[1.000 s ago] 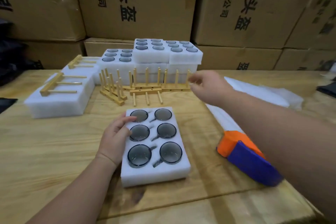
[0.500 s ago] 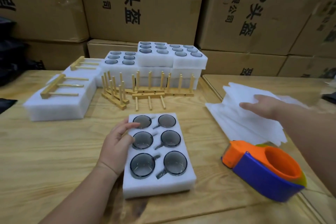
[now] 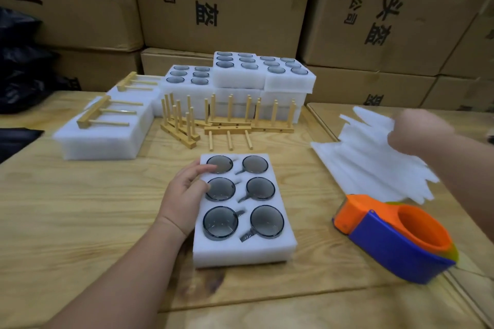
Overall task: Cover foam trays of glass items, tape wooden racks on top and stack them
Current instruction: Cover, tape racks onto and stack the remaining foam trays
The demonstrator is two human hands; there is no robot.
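A white foam tray (image 3: 240, 254) with several dark glass cups (image 3: 220, 222) set in its holes lies on the wooden table in front of me. My left hand (image 3: 184, 195) rests on the tray's left side, its fingers lying relaxed over the upper cups. To the right lies a pile of thin white foam sheets (image 3: 374, 163). My right hand (image 3: 419, 128) is blurred above the pile's far edge, fingers curled, and it seems to pinch the lifted edge of the top sheet. Loose wooden racks (image 3: 227, 120) stand and lie behind the tray.
An orange and blue tape dispenser (image 3: 395, 238) sits at the right, near the table edge. Covered foam trays with racks on top (image 3: 101, 136) stand at the left. Uncovered trays of cups (image 3: 240, 75) are stacked at the back, before a wall of cardboard boxes (image 3: 227, 2).
My right hand swung from the racks to the sheet pile, lay flat on it, and has now curled and risen at its far edge. The left hand has stayed on the tray.
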